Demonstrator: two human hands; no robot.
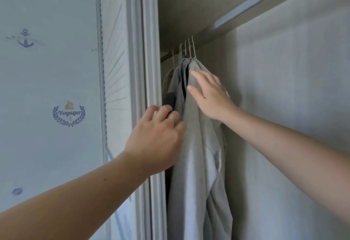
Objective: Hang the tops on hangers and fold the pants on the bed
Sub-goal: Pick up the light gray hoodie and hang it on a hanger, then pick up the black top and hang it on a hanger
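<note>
Grey tops [198, 154], two seen, with one dark top [186, 80] between them (more may hide behind), on hangers [189, 50], five white hooks visible, inside wardrobe [149, 50]. Right grip [210, 95] flat, fingers straight, pressing front top's shoulder. Left grip [161, 131], ringed, fingers curled at tops' edge; pinching or not, cannot tell. Nautical wallpaper [47, 69] at left.

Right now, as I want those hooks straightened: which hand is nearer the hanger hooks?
Right. The right hand rests on the grey top just below the hanger hooks; the left hand is lower down, at that top's left edge.
</note>
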